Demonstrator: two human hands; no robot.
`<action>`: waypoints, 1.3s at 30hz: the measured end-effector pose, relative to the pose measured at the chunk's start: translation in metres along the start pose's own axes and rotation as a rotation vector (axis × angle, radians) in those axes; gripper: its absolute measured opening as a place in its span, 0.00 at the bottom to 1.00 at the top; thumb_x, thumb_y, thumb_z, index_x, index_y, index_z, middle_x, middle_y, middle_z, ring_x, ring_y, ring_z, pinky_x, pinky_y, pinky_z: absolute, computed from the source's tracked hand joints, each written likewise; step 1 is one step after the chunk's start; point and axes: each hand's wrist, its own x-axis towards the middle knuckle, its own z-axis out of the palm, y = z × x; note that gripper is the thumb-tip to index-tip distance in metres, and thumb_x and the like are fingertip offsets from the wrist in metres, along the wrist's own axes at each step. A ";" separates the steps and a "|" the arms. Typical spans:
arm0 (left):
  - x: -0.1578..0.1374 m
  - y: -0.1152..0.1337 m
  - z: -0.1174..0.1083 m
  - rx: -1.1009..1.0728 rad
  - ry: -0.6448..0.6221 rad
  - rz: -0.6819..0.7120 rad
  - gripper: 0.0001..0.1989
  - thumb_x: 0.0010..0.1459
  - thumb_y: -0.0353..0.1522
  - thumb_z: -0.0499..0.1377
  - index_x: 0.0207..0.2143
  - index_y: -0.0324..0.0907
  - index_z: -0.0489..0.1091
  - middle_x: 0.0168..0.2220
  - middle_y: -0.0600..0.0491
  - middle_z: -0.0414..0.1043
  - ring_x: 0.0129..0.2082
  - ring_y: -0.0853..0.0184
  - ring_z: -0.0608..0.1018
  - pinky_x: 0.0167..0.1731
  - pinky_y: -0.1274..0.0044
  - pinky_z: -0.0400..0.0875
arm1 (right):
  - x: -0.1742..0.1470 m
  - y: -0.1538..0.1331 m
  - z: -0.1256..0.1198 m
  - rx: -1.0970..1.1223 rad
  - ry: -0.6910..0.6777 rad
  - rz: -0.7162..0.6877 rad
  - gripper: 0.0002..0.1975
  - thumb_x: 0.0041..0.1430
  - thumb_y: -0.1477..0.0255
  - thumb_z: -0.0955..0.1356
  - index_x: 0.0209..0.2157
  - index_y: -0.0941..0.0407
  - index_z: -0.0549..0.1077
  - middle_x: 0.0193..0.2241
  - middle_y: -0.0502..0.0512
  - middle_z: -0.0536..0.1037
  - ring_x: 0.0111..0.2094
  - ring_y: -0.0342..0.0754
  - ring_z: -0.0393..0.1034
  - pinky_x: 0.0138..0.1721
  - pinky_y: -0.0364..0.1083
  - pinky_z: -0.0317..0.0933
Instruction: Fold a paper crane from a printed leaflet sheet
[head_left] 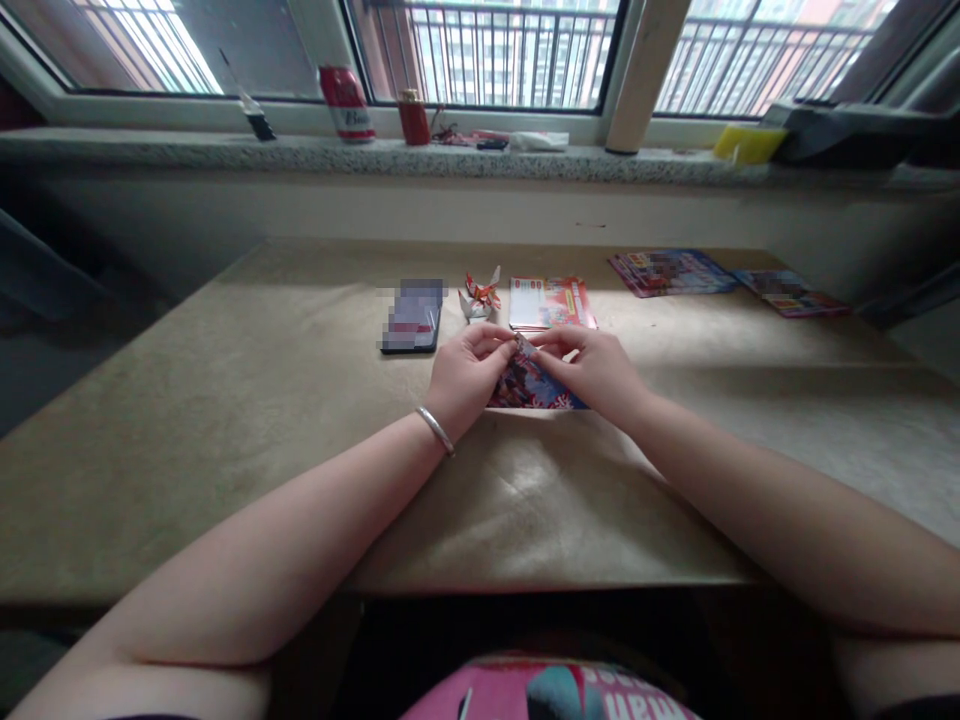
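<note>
A patterned blue and red sheet of paper (534, 388) lies on the table in front of me, its top folded up to a narrow point. At that upper point my left hand (472, 365) pinches the paper between thumb and fingers. From the other side my right hand (592, 365) grips the same folded edge, fingers bent over it. Just beyond the hands stands a folded paper figure (480, 297), white with red and orange. Beside it lies a stack of printed paper sheets (551, 302), partly hidden by my right hand.
A phone (414, 316) lies left of the paper figure. More printed sheets (667, 272) and a second pile (789, 293) are at the table's back right. Along the windowsill (285, 160) stand a red can (346, 104), a red lighter-like object (414, 118) and a yellow item (748, 144).
</note>
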 end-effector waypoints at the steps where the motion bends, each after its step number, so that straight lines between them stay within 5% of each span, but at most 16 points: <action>1: 0.000 -0.001 0.000 0.001 0.006 -0.004 0.07 0.51 0.31 0.64 0.33 0.39 0.73 0.30 0.53 0.79 0.31 0.68 0.81 0.30 0.80 0.74 | 0.002 0.000 0.000 -0.015 0.005 0.002 0.11 0.55 0.66 0.70 0.38 0.54 0.80 0.30 0.52 0.81 0.27 0.43 0.70 0.29 0.42 0.62; 15: 0.001 -0.003 0.001 0.006 -0.004 -0.019 0.08 0.51 0.33 0.63 0.34 0.39 0.71 0.31 0.53 0.78 0.32 0.68 0.80 0.32 0.80 0.73 | 0.005 0.003 0.011 0.068 0.052 0.009 0.08 0.55 0.66 0.69 0.32 0.55 0.77 0.28 0.51 0.80 0.27 0.43 0.71 0.29 0.42 0.61; 28: 0.012 -0.011 -0.006 0.278 -0.230 -0.120 0.09 0.55 0.28 0.59 0.39 0.39 0.72 0.29 0.52 0.77 0.26 0.71 0.76 0.24 0.81 0.68 | 0.017 0.024 0.014 -0.044 -0.033 0.127 0.09 0.53 0.67 0.68 0.27 0.57 0.78 0.24 0.52 0.78 0.26 0.43 0.67 0.28 0.43 0.56; 34: 0.010 -0.012 -0.011 0.720 -0.313 0.148 0.16 0.57 0.29 0.58 0.48 0.42 0.73 0.41 0.48 0.77 0.37 0.64 0.78 0.38 0.73 0.73 | 0.028 0.041 0.014 -0.215 -0.055 0.178 0.09 0.53 0.65 0.69 0.27 0.55 0.79 0.26 0.52 0.79 0.28 0.45 0.69 0.29 0.43 0.56; 39: 0.006 -0.008 -0.010 0.975 -0.399 0.375 0.13 0.61 0.32 0.54 0.43 0.39 0.75 0.49 0.46 0.73 0.48 0.60 0.74 0.50 0.67 0.69 | 0.032 0.046 0.011 -0.328 -0.087 0.205 0.09 0.53 0.64 0.69 0.27 0.54 0.79 0.27 0.51 0.80 0.31 0.47 0.71 0.31 0.44 0.57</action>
